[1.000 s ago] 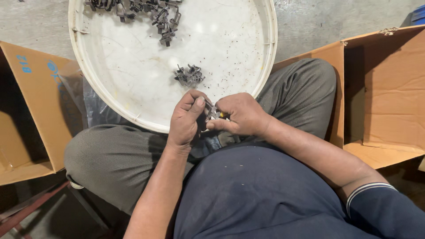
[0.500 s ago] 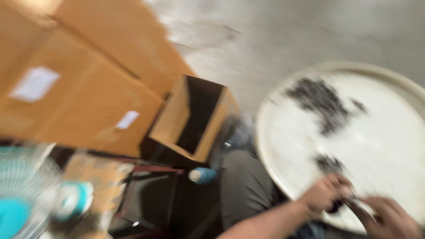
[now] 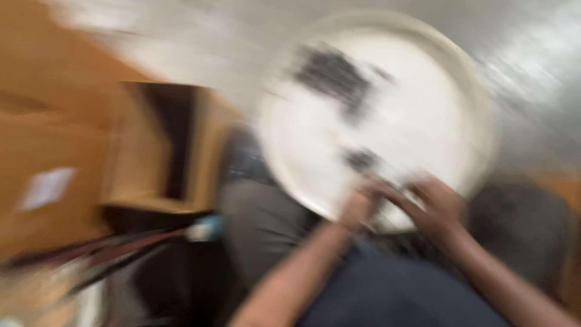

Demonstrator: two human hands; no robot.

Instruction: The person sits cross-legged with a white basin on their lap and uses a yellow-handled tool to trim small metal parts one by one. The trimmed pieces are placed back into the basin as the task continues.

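Heavily blurred frame. Left hand (image 3: 357, 209) and right hand (image 3: 439, 209) meet at the near rim of the round white tray (image 3: 423, 109), fingers curled toward each other; what they grip, or whether they are closed on anything, I cannot tell. Small dark pile (image 3: 362, 159) lies just beyond the hands, larger dark pile (image 3: 331, 74) near the far rim, bare tray between. Open cardboard box (image 3: 160, 145) stands left of the tray edge.
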